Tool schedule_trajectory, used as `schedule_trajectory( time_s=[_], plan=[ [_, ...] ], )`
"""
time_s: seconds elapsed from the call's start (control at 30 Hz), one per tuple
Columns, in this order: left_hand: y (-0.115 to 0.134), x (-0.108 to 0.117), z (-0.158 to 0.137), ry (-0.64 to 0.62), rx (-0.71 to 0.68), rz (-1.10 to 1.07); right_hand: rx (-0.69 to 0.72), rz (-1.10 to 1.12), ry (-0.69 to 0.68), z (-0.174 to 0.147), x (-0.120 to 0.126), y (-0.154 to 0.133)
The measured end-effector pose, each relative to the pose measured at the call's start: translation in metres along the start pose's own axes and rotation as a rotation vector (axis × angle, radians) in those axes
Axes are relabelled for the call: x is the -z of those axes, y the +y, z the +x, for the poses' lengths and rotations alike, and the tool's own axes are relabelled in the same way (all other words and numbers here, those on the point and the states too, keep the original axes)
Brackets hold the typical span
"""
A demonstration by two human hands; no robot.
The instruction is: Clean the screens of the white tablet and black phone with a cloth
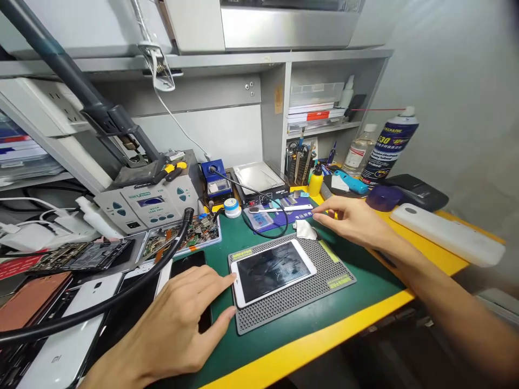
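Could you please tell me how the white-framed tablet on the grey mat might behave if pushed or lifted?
The white-framed tablet looks thin and flat, so it is probably stiff and unlikely to roll. Its glossy, reflective screen suggests fragile glass. The grey mat beneath, with its patterned surface, may help resist sliding.

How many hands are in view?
2: left hand at the left end of the white tablet; right hand by the right end of the purple mat.

Left hand [184, 313] spread, right hand [354, 219] curled
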State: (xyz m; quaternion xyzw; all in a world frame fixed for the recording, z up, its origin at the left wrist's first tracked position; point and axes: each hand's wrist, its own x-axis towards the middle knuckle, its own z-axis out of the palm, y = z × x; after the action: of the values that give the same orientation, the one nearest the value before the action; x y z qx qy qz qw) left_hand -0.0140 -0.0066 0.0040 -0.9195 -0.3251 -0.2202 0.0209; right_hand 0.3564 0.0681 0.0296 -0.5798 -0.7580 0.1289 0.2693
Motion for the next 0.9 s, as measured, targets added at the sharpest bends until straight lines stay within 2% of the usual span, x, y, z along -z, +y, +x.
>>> schedule_trajectory(
  time_s=[0.1, 0.23, 0.43, 0.63, 0.9],
  plan=[
    [0.0, -0.001, -0.001, -0.01, 0.017, -0.018, -0.011, -0.037, -0.028, 0.003, -0.012, 0.003],
    [0.002, -0.001, 0.0, -0.035, 0.037, -0.027, 0.041, 0.006, -0.086, 0.004, -0.022, 0.004],
    [0.004, -0.006, 0.001, -0.054, 0.052, -0.046, 0.014, 0.183, -0.108, 0.002, -0.022, -0.001],
    [0.003, -0.011, -0.002, -0.019, 0.015, -0.004, -0.002, 0.418, -0.257, -0.001, -0.022, -0.01],
    [0.002, -0.011, -0.001, -0.008, -0.029, 0.014, -0.033, 0.452, -0.372, -0.006, -0.017, -0.019]
  ],
)
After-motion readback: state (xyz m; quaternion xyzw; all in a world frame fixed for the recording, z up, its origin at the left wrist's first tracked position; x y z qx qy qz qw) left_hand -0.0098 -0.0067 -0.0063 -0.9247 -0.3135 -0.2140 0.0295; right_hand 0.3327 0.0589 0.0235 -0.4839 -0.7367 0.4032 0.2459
